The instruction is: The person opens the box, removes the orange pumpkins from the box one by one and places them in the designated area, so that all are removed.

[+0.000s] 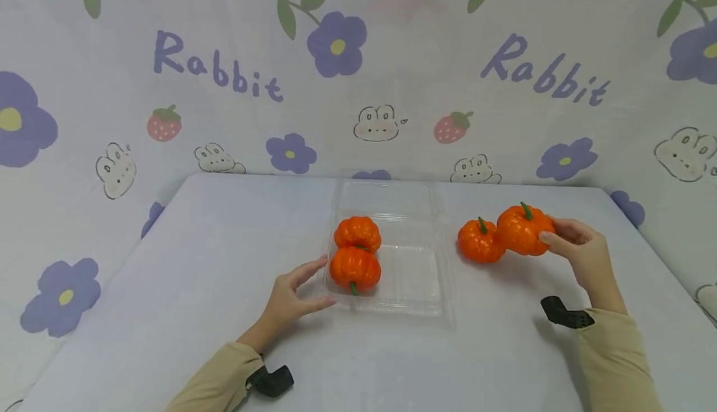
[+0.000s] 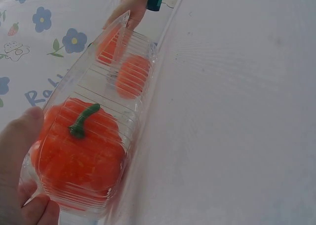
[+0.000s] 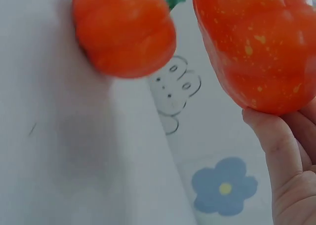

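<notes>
Right hand (image 1: 581, 249) gripping an orange pumpkin (image 1: 522, 231); left hand (image 1: 287, 301), fingers loosely extended, at a clear box's (image 1: 413, 275) 9 o'clock edge.
Near the held pumpkin, toward 9 o'clock, a second pumpkin (image 1: 480, 244) sits on the desk (image 1: 235, 231). Farther toward 9 o'clock, the box holds two touching pumpkins (image 1: 355, 269).

Head view: most R grip (image 1: 582, 247) fingers hidden behind held pumpkin (image 1: 523, 233), which also covers R edge of loose pumpkin (image 1: 478, 245). Lower pt of far boxed pumpkin (image 1: 356, 231) hidden by near boxed pumpkin (image 1: 355, 269); both sleeves (image 1: 616, 356) cut off at btm. R wrist view: held & loose pumpkins cut by top edge, loose one a bit blurry. L wrist view: L grip (image 2: 11, 168) cut by L edge, R grip by top edge.
</notes>
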The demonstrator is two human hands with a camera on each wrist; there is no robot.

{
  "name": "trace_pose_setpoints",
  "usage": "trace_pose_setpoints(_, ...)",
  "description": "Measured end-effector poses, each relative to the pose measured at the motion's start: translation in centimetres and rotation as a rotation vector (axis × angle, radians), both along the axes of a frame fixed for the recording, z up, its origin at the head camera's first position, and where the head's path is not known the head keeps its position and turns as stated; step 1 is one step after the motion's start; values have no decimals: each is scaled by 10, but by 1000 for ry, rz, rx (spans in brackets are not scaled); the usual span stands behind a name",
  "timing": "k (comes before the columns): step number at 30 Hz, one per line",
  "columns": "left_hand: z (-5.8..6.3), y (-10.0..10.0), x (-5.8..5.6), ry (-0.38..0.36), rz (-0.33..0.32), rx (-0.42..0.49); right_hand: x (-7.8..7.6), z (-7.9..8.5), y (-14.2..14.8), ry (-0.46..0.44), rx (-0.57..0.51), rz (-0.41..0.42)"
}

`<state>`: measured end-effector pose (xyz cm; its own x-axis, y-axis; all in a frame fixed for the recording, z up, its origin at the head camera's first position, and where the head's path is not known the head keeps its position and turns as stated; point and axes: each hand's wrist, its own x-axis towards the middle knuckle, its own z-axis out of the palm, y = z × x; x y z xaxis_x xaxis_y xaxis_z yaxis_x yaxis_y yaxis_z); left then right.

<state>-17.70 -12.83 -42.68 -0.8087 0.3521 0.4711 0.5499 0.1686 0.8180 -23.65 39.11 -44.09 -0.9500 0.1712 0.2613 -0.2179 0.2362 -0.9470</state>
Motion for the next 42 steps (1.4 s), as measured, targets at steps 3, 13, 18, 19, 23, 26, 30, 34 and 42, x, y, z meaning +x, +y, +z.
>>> trace_pose_setpoints(3, 0, -1, 1, 5, 8, -11, 15, 13, -13, -44, -13, -14)
trace_pose_setpoints(13, -1, -1, 0, 41, -1, -15, 30, 14, -18, -19, -207, -13)
trace_pose_setpoints(18, -1, 0, 1, 41, 0, -7, 35, 19, -18, -48, -206, -3)
trace_pose_setpoints(19, -1, 0, 1, 42, 0, -7, 35, 19, -18, -62, -156, -13)
trace_pose_setpoints(23, -1, 0, 1, 50, 6, -5, 36, 18, -15, -120, 77, -61)
trace_pose_setpoints(26, -1, 0, 1, 53, 5, -3, 34, 15, -13, -148, 175, -85)
trace_pose_setpoints(30, -1, 1, 1, 39, 1, -1, 33, 11, -10, -187, 194, -85)
trace_pose_setpoints(34, 0, 2, 2, 28, 3, -3, 33, 9, -8, -229, 214, -61)
trace_pose_setpoints(42, 0, 1, 0, 27, 12, -7, 32, 16, -8, -326, 287, 15)
